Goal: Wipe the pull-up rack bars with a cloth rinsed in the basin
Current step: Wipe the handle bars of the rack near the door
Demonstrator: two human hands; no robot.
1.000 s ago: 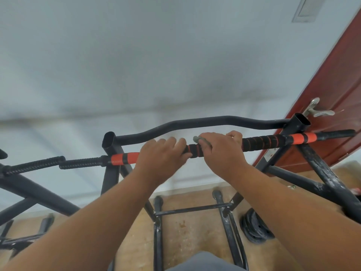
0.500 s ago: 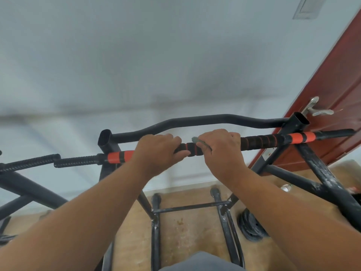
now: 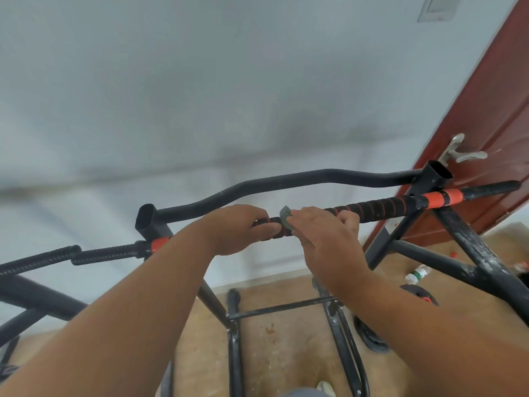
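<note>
The black pull-up bar with red-striped foam grip and orange bands runs across the middle of the view. My left hand grips the bar left of centre, fingers curled over it. Just to its right, my right hand wraps a grey cloth around the bar; only a small fold of cloth shows between the two hands. A curved black upper bar sits behind. No basin is in view.
The rack's black frame legs spread right and left, with lower rails on the tan floor. A red door with a metal handle stands right. A plastic bottle and black weight plates lie on the floor.
The view has shifted slightly. My right hand with the cloth has twisted on the bar and more of the cloth fold shows; my left hand keeps its grip.
</note>
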